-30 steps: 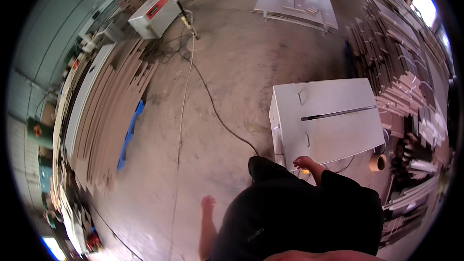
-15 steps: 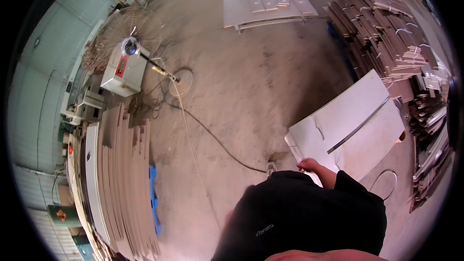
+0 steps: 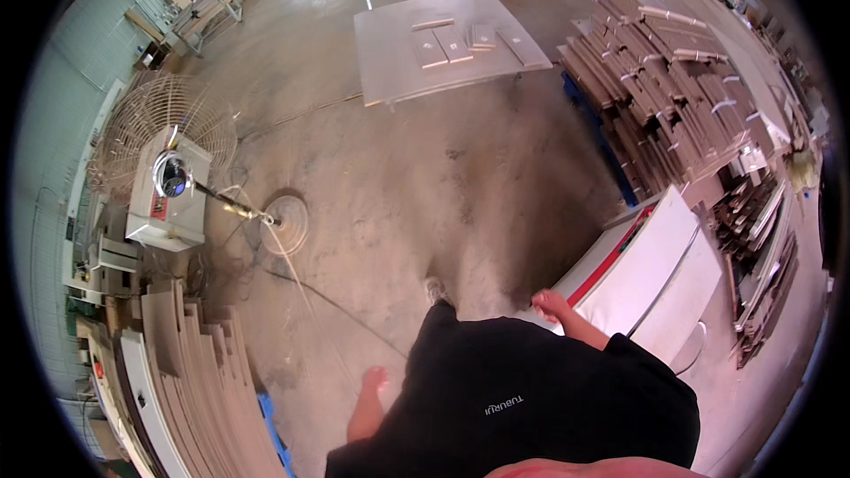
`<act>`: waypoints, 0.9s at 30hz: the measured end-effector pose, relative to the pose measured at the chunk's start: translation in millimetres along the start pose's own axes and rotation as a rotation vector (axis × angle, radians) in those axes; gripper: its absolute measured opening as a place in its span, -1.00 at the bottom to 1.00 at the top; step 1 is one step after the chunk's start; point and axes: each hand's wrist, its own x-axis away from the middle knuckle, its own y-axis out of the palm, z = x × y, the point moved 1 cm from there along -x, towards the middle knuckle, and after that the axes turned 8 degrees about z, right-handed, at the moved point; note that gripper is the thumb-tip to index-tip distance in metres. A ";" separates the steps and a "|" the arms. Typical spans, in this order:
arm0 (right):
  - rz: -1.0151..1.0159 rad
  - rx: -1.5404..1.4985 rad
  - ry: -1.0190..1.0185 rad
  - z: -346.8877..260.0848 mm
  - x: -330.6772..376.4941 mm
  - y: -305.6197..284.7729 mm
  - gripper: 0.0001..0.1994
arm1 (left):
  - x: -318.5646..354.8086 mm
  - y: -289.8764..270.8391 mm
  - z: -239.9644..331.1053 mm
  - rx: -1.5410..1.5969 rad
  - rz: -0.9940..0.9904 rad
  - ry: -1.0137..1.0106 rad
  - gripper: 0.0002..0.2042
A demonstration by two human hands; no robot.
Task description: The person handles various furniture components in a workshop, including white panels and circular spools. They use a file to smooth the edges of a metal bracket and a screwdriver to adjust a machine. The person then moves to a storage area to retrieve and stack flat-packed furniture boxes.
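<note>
My left hand [image 3: 376, 379] hangs low beside my dark shirt, over the bare concrete floor. It is small and blurred, and its finger position is unclear; nothing shows in it. Forward of my body on the right, my right hand [image 3: 551, 304] has its fingers curled in, with no object visible in them. It is nearest to a large white box-like unit [image 3: 639, 276] with a red strip along its side; whether it touches the unit cannot be made out. A shoe [image 3: 436, 290] of mine shows ahead of the shirt.
Ahead, a wide table [image 3: 390, 44] carries several small flat boards. Stacked brown boards [image 3: 655, 106] stand at right, with more brown boards [image 3: 195, 381] at lower left. A pedestal fan [image 3: 288, 223] with a round base and a cable [image 3: 336, 310] on the floor are at left.
The view has shifted forward and turned; the table looks nearer. My left hand has come into sight. The white unit now shows its red-striped side beside my right hand.
</note>
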 end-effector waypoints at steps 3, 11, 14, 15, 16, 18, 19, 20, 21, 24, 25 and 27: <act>-0.163 -0.371 0.433 59.6 2.4 -4.5 -0.67 | -141.7 -53.4 76.6 0.289 0.027 -0.146 -0.83; 0.322 -0.695 0.556 -22.7 -79.9 -57.3 -0.73 | -357.3 -162.6 426.5 0.257 0.002 0.213 -0.71; 0.294 -0.126 0.224 15.8 -156.3 -38.1 -0.74 | -419.8 -149.0 514.7 0.165 -0.021 0.339 -0.71; 0.256 -0.314 0.371 1.4 -185.9 -42.7 -0.74 | -436.4 -152.1 551.4 0.063 0.003 0.387 -0.72; 0.225 -0.418 0.451 -9.1 -215.8 -57.1 -0.74 | -451.9 -150.6 581.7 -0.022 0.030 0.421 -0.72; 0.195 -0.546 0.534 -21.6 -274.4 -88.4 -0.74 | -470.5 -134.1 602.5 0.200 -0.089 0.329 -0.70; 0.197 -0.604 0.573 -24.5 -300.9 -110.5 -0.73 | -475.0 -121.4 613.4 0.117 -0.145 0.233 -0.70; 0.192 -0.645 0.594 -24.5 -328.4 -139.5 -0.72 | -473.9 -114.4 611.4 0.047 -0.195 0.115 -0.69; 0.201 -0.685 0.598 -23.4 -357.4 -168.3 -0.72 | -478.5 -114.1 621.8 -0.100 -0.215 0.221 -0.69; 0.118 -0.637 0.403 -2.5 -436.7 -282.6 -0.73 | -508.3 -105.5 675.9 -0.354 -0.248 0.414 -0.70; 0.098 -0.553 0.485 -9.7 -466.4 -340.0 -0.78 | -519.9 -111.5 699.7 -0.333 -0.231 0.372 -0.70; 0.177 -0.428 0.403 -14.4 -513.1 -421.9 -0.82 | -556.5 -118.1 699.8 -0.207 -0.275 0.182 -0.71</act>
